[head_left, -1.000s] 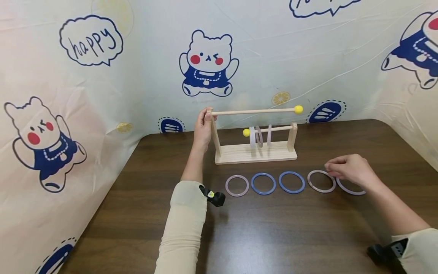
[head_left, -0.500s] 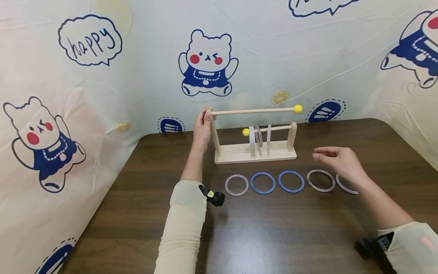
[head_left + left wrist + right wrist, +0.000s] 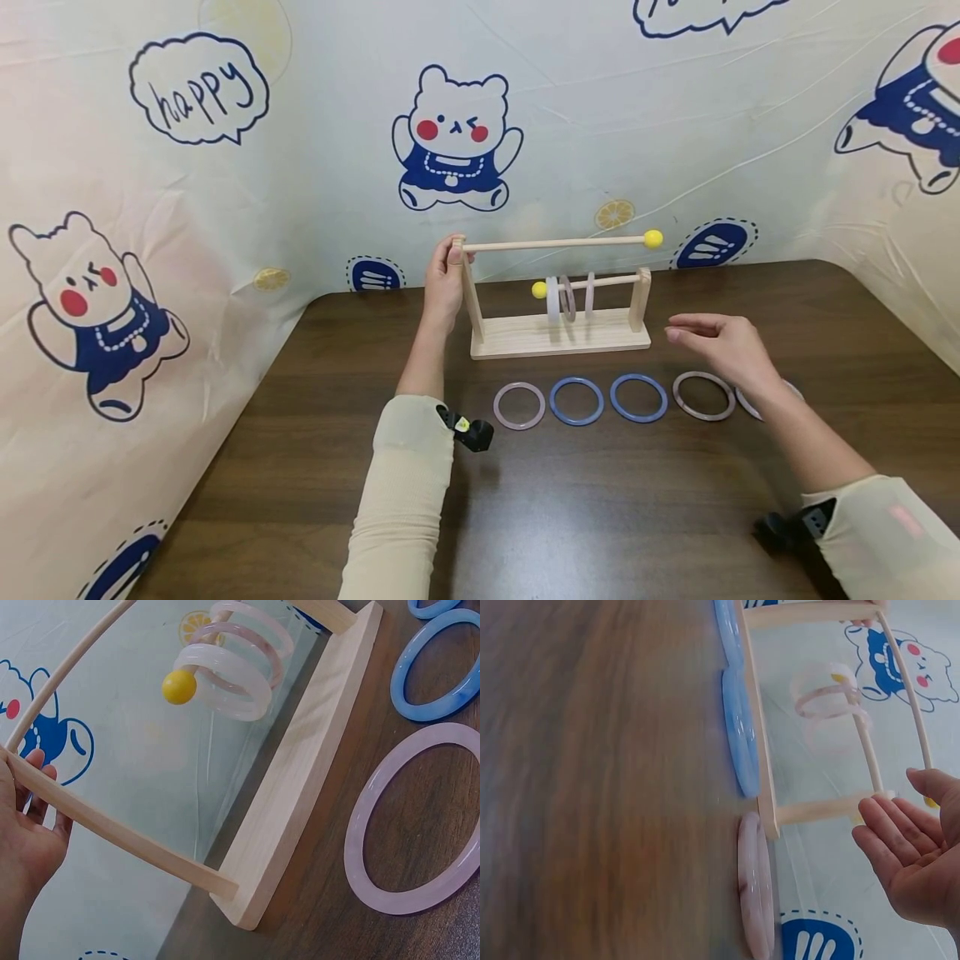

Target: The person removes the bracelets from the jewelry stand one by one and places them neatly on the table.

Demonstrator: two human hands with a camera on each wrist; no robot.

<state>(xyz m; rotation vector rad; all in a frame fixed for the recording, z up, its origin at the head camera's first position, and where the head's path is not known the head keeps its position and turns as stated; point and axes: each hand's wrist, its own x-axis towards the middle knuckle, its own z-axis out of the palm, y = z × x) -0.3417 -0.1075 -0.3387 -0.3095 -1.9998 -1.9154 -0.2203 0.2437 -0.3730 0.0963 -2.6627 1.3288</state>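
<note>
I see the right hand [image 3: 726,348] shifted toward ten o'clock, empty, fingers loosely extended, near three o'clock of the wooden stand [image 3: 517,338], left hand [image 3: 443,289] gripping it, rings [image 3: 553,302] threaded on its lower rod [image 3: 618,282].

Worktop [image 3: 600,508]: dark brown wood grain, rounded far corners.
A wooden stand [image 3: 517,337] rests on its base toward the far edge; before it, lying flat in one closely spaced row, left to right in the head view: pale pink ring [image 3: 355,844], blue ring [image 3: 577,422], second blue ring [image 3: 639,419], mottled ring [image 3: 704,417], whitish ring [image 3: 746,407], the last partly hidden.
</note>
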